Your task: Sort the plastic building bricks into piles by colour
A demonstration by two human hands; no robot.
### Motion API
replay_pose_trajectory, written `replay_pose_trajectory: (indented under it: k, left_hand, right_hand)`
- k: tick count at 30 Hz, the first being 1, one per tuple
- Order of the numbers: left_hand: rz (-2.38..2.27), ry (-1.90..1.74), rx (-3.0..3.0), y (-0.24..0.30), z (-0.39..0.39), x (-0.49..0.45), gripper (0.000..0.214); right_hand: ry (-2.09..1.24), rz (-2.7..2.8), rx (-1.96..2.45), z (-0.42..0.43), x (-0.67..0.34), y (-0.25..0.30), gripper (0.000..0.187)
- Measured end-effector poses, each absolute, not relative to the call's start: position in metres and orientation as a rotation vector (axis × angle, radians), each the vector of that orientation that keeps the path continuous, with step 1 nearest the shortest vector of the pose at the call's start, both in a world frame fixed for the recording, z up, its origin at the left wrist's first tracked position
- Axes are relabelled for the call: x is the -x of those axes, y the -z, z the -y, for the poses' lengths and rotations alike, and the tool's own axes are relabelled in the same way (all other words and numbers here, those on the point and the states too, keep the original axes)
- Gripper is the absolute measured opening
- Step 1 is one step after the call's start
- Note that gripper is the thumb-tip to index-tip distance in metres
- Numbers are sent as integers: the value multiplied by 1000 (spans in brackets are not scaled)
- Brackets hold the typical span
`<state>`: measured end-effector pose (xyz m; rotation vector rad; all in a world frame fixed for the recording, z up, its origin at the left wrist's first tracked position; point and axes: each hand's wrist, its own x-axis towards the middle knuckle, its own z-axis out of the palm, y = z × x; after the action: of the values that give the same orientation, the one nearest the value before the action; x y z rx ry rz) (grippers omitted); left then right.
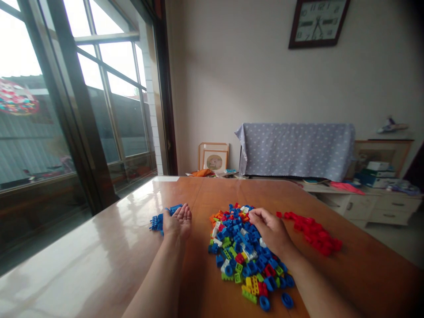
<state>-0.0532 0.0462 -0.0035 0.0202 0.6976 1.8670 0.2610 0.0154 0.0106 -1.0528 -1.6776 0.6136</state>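
My left hand (179, 222) rests palm up at the left, fingers stretched and nothing visible in the palm. Just beyond and beside it lies a small group of blue toy bricks (156, 222), partly hidden by the hand. A large mixed pile of toy bricks (243, 240) in blue, green, white, yellow, orange and red spreads across the middle of the table. At the pile's upper right edge is my right hand (267, 224), its fingers curled in a pinch. Whatever the fingertips hold, if anything, is hidden. To the right of that hand lies a row of red bricks (316, 234).
The brown wooden table (198, 265) reflects window light on its left side. Tall glass windows (115, 88) stand at the left. Against the far wall are picture frames (214, 161), a cloth-covered object (296, 150) and a cabinet (377, 205). A clock (318, 22) hangs above.
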Motion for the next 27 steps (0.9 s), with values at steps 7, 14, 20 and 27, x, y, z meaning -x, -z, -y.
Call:
replay_pose_trajectory:
  k: [7,14,20,27]
  left_hand:
    - [-953,-1712,-381,3,-43,17,41]
    - [-1221,-1483,-983,3,-25,-16,55]
    - [-1133,-1234,-1273,8,-19,-37,47]
    - [-1333,-1180,-1884,32,-30,-36,44]
  right_hand:
    - [-393,2284,991,10,-247,-17,58]
    - [-349,2428,1080,7,-247,5,74]
    - [-218,2294,1210,-15,-256,13,48]
    - [-231,2152,1220,-32,-263,20,36]
